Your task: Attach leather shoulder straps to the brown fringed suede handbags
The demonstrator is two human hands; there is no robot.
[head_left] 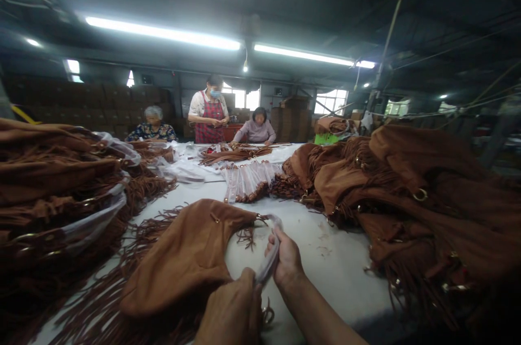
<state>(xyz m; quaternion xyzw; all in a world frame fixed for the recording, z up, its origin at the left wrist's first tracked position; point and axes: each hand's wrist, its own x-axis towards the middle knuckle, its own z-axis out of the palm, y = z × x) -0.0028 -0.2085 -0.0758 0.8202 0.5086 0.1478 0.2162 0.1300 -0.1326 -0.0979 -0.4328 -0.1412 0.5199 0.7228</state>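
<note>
A brown suede fringed bag (185,255) lies on the white table (325,258) in front of me. My left hand (232,312) is closed near the bag's lower edge, pinching one end of a clear plastic strip (269,258). My right hand (287,258) is closed round the same strip further up, close to the bag's strap end and its fringe. The strip runs between both hands.
High stacks of the same brown fringed bags rise at left (57,187) and right (415,198). More bags and plastic-wrapped straps (248,179) lie mid-table. Three people (209,112) work at the far end of the table.
</note>
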